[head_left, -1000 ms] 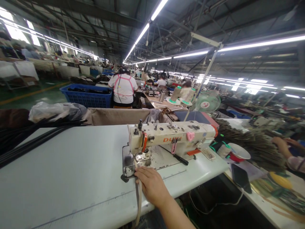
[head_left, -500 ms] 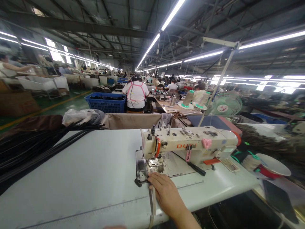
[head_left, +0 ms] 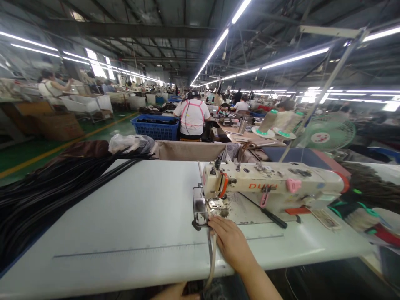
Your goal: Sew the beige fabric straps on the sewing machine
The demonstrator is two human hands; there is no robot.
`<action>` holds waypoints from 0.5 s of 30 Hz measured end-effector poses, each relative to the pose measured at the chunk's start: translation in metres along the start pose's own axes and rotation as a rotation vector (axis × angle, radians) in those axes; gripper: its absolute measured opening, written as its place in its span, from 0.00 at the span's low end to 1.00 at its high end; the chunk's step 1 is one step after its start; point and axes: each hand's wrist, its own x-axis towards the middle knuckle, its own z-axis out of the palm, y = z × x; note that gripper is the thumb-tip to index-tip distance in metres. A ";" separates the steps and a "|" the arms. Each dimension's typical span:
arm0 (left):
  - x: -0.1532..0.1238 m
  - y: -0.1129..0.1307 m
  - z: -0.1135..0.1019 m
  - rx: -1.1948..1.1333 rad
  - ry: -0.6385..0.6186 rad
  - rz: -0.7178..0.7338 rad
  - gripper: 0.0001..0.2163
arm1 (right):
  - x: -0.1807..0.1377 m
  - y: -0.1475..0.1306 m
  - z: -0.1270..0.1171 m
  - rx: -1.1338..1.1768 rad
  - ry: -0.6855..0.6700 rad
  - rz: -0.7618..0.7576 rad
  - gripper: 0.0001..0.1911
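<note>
My right hand (head_left: 233,243) lies flat on the white sewing table (head_left: 131,212), fingers pressing a narrow pale strap (head_left: 213,260) just in front of the needle plate of the cream sewing machine (head_left: 271,185). The strap runs from the presser foot toward me and drops over the table's near edge. My left hand (head_left: 175,293) shows only as a sliver at the bottom edge, below the table, close to the hanging strap; its grip is hidden.
A heap of long black straps (head_left: 46,191) covers the table's left side. Thread cones (head_left: 268,123) and a green fan (head_left: 325,135) stand behind the machine. A person in a white top (head_left: 192,118) sits ahead beside a blue crate (head_left: 156,127).
The view has swung left, so the machine sits further right in frame. My right hand stays on the strap at the needle plate. My left hand has come into view at the bottom.
</note>
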 end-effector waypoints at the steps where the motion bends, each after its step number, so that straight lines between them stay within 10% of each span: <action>1: 0.006 -0.006 0.004 -0.009 0.002 0.020 0.26 | 0.000 0.000 0.000 0.003 0.009 -0.002 0.19; 15: 0.019 -0.042 0.028 0.153 -0.132 0.295 0.14 | 0.002 0.000 0.002 -0.002 0.003 0.029 0.19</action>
